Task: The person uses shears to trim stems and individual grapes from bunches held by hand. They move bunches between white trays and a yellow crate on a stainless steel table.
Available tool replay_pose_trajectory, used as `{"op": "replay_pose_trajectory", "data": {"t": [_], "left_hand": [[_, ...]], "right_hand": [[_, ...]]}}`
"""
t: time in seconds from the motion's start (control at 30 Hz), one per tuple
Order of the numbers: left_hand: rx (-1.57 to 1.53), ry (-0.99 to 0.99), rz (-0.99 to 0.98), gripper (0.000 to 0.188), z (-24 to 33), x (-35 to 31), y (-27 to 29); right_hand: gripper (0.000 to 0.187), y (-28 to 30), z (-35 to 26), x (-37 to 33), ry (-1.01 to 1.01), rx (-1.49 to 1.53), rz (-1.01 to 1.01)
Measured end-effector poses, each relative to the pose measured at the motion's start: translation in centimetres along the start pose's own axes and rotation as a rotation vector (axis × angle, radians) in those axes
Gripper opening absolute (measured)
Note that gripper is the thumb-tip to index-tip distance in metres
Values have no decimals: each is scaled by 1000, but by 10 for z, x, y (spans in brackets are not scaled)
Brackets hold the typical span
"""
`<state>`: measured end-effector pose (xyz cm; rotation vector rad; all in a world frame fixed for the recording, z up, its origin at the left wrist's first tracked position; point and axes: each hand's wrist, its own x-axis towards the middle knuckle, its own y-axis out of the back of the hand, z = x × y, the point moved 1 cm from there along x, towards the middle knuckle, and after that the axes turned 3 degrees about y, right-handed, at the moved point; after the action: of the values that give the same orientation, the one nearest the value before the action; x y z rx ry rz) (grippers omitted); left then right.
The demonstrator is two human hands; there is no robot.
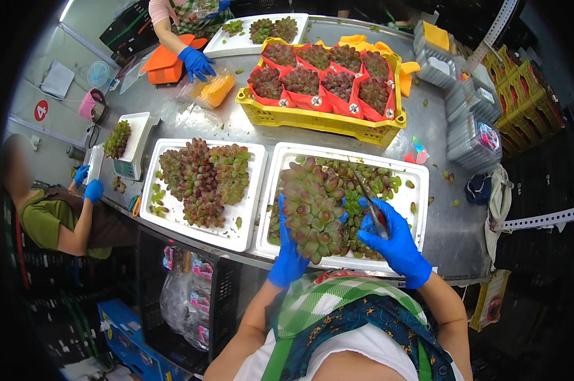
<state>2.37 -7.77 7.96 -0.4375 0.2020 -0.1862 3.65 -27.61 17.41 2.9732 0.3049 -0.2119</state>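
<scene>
The step in hand looks like trimming: the left hand [289, 257], gloved in blue, supports a grape bunch [313, 209] from behind and below, while the right hand [395, 238] has slim scissors [370, 206] angled up beside it. The left grip is clamped on the bunch; the right is closed around the scissor handles. The bunch is raised over the right-hand white tray [420, 197], whose floor is strewn with loose grapes [385, 181], on the metal desk [455, 238]. The next move seems to call for a steady left hold, turning the bunch so that a stem lies open to the tips without nicking sound fruit.

Most of the left fingers are hidden behind the bunch, with only a bit of blue showing past its right side. The right fingers cover much of the handles, and whether the blades stand apart or together cannot be told. The stems are too small to make out, and the bunch covers part of the tray.
</scene>
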Motion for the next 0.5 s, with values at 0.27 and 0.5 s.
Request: {"op": "replay_pose_trajectory", "data": {"t": [0.27,0.5], "left_hand": [[-735,140,-12,64,19,16,-21],[-578,127,145,59,19,13,-22]], "right_hand": [[74,-37,-9,9,256,-243,177],[69,-33,4,4,302,-228,153]]}}
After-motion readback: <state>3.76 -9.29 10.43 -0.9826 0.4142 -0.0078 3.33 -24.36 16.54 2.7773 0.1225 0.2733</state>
